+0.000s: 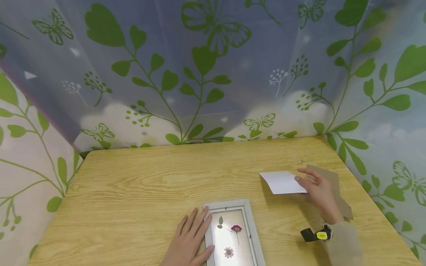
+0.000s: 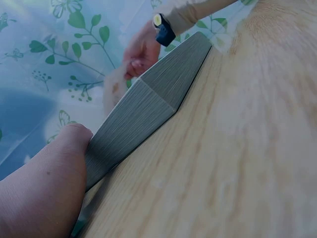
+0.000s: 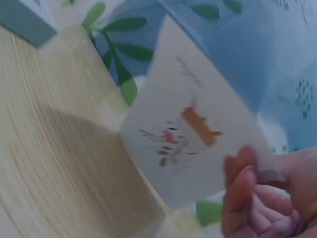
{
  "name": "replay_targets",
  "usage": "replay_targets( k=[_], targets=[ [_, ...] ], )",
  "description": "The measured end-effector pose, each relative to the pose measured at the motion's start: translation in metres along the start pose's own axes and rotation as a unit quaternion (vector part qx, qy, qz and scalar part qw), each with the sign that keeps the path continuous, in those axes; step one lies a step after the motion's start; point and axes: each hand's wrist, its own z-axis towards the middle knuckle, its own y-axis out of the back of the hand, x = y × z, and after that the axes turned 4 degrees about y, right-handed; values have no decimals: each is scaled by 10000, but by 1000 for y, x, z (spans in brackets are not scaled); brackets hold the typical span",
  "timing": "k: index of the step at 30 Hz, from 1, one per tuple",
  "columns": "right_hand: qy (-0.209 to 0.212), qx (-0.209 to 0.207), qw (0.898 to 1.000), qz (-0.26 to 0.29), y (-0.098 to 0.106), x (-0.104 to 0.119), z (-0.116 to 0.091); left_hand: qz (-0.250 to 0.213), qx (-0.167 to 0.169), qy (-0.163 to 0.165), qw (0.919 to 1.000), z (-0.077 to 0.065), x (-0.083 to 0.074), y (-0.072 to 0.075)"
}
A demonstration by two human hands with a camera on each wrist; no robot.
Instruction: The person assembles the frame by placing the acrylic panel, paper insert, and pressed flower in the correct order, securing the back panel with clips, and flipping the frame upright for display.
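Note:
A light grey picture frame (image 1: 255, 236) lies at the table's near edge, with a pressed rose (image 1: 236, 228), a daisy-like flower (image 1: 229, 252) and a leaf sprig (image 1: 220, 221) inside its border. My left hand (image 1: 189, 240) rests along the frame's left side, fingers straight. In the left wrist view, the thumb (image 2: 54, 173) touches the frame's brushed side (image 2: 143, 109). My right hand (image 1: 317, 190) pinches a white paper sheet (image 1: 281, 183) by its right edge, above the table. The right wrist view shows a printed flower picture and writing on the sheet's underside.
A brown backing board (image 1: 332, 188) lies under and beyond the right hand, near the table's right edge. A black wrist strap device (image 1: 316, 234) is on the right wrist. Curtains (image 1: 199, 92) with leaf and butterfly prints enclose the wooden table (image 1: 133, 184).

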Motion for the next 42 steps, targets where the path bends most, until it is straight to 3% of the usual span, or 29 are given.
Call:
replay_targets(
  k=[5,9,14,22,26,32,42],
  targets=[
    [755,-334,9964,184,-13,17,-18,-59,17,-13,10000,0,-1,1],
    [1120,-287,9930,233,-25,33,-35,-31,63,5,10000,0,-1,2],
    [1274,250,9886,765,-38,47,-54,5,115,40,9999,-1,0,0],
    [1584,1193,9696,1434,-58,54,-80,-12,28,-36,10000,-1,0,0],
    [1290,1445,9709,1410,-65,51,-90,23,22,-52,10000,-1,0,-1],
    [458,1719,9758,1269,-77,38,-104,5,108,-56,9999,0,0,-1],
    [-100,2679,9478,1724,-94,17,-123,-188,218,-18,9996,0,-2,3]
  ],
)
